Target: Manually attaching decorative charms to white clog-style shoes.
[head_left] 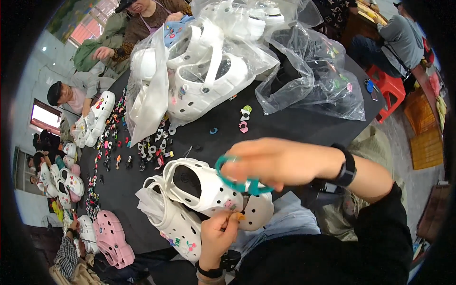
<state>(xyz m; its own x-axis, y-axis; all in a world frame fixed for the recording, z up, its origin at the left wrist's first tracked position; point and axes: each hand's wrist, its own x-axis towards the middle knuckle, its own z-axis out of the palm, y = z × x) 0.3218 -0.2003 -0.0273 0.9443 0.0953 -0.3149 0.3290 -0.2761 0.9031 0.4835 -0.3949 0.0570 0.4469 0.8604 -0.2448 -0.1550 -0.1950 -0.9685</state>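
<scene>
Down at the lower edge, the left hand [216, 237] is coming up from a dark sleeve, its grip pinched together on a small orange charm [239, 217], pressing it against the toe of a white clog [211, 190]. Just above that grip, the right hand [273, 161] is reaching across from the right, a black wristband [346, 172] on its wrist, fingers closing on teal scissors [240, 183] whose handles are lying over the clog's top. Under both grips, the clog is sitting stacked on a second white clog [173, 223], both resting on the black counter [285, 126]. Left of the left grip, a pink clog [111, 240] is lying at the counter's edge. Beyond the right grip, loose charms [243, 118] are scattered on the counter, and farther still clear plastic bags [304, 71] are holding more white clogs [204, 76]. Off to the far left, other people are sitting with decorated clogs [95, 118].
</scene>
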